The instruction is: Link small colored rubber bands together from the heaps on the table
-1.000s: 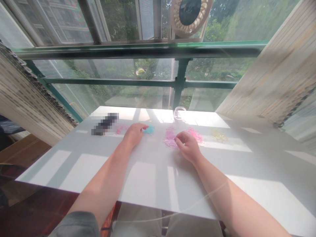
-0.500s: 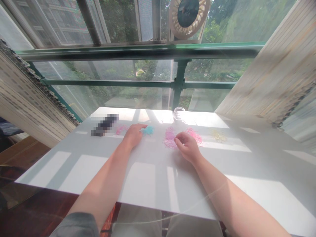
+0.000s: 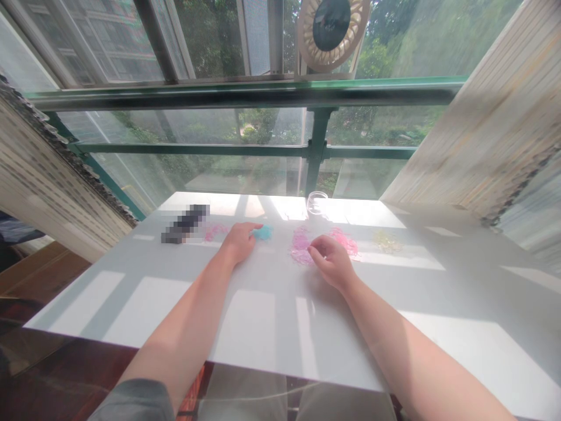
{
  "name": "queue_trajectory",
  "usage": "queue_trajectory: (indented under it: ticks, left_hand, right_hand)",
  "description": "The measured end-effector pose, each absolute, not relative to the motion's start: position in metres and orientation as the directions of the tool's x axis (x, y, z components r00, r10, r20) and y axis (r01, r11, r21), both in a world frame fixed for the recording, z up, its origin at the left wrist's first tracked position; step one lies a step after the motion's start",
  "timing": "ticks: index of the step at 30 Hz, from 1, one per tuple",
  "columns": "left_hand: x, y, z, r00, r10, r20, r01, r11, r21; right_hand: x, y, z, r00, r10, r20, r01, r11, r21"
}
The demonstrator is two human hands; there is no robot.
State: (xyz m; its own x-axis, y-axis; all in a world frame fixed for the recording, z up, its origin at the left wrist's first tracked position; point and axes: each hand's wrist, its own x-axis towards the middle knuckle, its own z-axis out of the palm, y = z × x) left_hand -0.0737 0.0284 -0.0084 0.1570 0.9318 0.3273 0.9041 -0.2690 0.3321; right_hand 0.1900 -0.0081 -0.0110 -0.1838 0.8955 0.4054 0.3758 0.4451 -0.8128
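My left hand (image 3: 239, 242) reaches to a blue pile (image 3: 263, 233) of small, thin pieces. Its index finger is stretched out over the pile's left edge, and nothing shows in the hand. A pink pile (image 3: 214, 231) lies just left of it. My right hand (image 3: 333, 260) has its fingertips pressed together beside a purple pile (image 3: 301, 245). Whatever they may hold is too small to make out. Behind that hand spreads a brighter pink pile (image 3: 344, 241). All these piles look like loose, tangled loops or strands.
A yellow pile (image 3: 387, 241) lies farther right on the white table (image 3: 245, 310). A clear round container (image 3: 317, 203) stands at the back. A dark, pixelated object (image 3: 186, 224) is at the left. Beyond are a green railing (image 3: 245, 93), a fan (image 3: 333, 35) and curtains (image 3: 473, 117).
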Motion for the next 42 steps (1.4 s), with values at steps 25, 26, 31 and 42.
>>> queue_trajectory:
  ticks: [25, 26, 31, 42]
  left_hand:
    - [-0.0702, 0.0245, -0.0042, 0.153, 0.937, 0.315, 0.892, -0.268, 0.365]
    - [-0.0699, 0.0241, -0.0035, 0.157, 0.939, 0.307, 0.892, -0.269, 0.364]
    - [-0.0682, 0.0226, -0.0001, 0.174, 0.949, 0.264, 0.895, -0.264, 0.36]
    - [-0.0683, 0.021, -0.0001, 0.138, 0.961, 0.239, 0.855, -0.237, 0.462]
  right_hand:
    - [0.1893, -0.008, -0.0094, -0.188, 0.893, 0.41, 0.394, 0.451, -0.801]
    - [0.1893, -0.0083, -0.0091, -0.188, 0.893, 0.41, 0.395, 0.451, -0.8]
    - [0.1891, -0.0094, -0.0084, -0.187, 0.894, 0.407, 0.404, 0.447, -0.798]
    - [0.1896, -0.0085, -0.0097, -0.19, 0.895, 0.403, 0.394, 0.445, -0.804]
